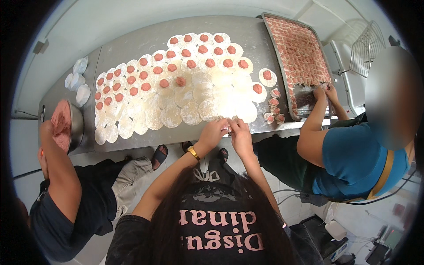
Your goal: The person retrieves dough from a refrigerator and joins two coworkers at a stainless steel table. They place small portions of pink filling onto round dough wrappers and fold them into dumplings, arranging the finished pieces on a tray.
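Note:
At the table's front edge, my left hand (pixel 213 134) and my right hand (pixel 241 136) meet with their fingers pinched round a small dumpling (pixel 227 128), mostly hidden by the fingers. Just beyond them lie rows of round, floured dough wrappers (pixel 191 114), overlapping each other. Those farther back carry a lump of pink meat filling (pixel 180 81) each, while the nearer ones are bare. Right of the rows stands a small group of folded dumplings (pixel 274 102), with pink filling showing at their tops. One wrapper with filling (pixel 267 76) lies apart, beyond that group.
A big metal tray (pixel 291 95) packed with dumplings stands at the right, where a co-worker's hands (pixel 322 92) work at its near end. At the left, another person's arm reaches into a metal bowl (pixel 77 126) of pink filling. White wrapper stacks (pixel 77 80) sit behind it.

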A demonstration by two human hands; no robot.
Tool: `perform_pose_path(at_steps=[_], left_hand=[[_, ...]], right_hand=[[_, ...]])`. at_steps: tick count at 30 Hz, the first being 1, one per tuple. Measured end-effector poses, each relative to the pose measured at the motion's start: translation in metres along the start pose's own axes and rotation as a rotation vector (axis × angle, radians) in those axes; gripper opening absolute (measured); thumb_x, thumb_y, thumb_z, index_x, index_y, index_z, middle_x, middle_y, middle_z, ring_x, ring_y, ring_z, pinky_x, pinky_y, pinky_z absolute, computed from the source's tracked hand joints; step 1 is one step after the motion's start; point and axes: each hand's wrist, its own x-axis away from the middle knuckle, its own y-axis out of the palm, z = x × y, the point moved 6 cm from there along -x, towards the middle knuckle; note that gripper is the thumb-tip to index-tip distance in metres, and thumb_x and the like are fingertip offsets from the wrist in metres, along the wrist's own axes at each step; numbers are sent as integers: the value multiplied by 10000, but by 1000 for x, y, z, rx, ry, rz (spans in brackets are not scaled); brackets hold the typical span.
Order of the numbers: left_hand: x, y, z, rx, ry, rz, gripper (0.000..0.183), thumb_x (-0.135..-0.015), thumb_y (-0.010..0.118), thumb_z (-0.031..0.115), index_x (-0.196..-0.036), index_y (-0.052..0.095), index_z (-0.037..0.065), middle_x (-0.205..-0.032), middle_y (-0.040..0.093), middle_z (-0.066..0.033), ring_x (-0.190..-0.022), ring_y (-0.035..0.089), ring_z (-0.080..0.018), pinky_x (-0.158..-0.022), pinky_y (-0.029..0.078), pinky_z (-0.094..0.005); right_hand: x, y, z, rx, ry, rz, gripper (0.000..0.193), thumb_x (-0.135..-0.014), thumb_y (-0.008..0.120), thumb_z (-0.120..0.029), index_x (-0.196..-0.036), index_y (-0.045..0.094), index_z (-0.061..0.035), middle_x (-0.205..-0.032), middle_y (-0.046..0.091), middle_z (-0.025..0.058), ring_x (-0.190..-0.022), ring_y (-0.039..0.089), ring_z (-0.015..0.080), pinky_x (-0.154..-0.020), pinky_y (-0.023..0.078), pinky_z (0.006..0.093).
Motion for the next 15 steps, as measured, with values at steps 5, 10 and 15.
perform_pose_path(at_steps=[5,10,15], left_hand=[[4,0,1,-5,7,-2,214,-722,690,73,-898,577,26,-806,612,-164,-744,600,-339,-632,460,-400],[8,0,-2,16,-29,-28,183,-746,658,88,-885,558,22,-814,605,-171,-761,585,-356,-640,453,-425],[18,-10,-13,91,-101,-53,194,-757,669,70,-897,555,-1,-806,602,-148,-720,610,-275,-635,487,-340]], right_hand=[[1,4,3,-16,25,-75,410,-694,553,80,-1081,597,-49,-1020,532,147,-981,517,351,-824,456,411],[2,1,10,-78,39,-35,339,-708,577,57,-1032,603,-42,-980,547,143,-943,539,351,-797,462,415],[8,-34,38,-115,113,135,304,-686,625,99,-968,615,-16,-924,581,132,-749,626,262,-651,514,313]])
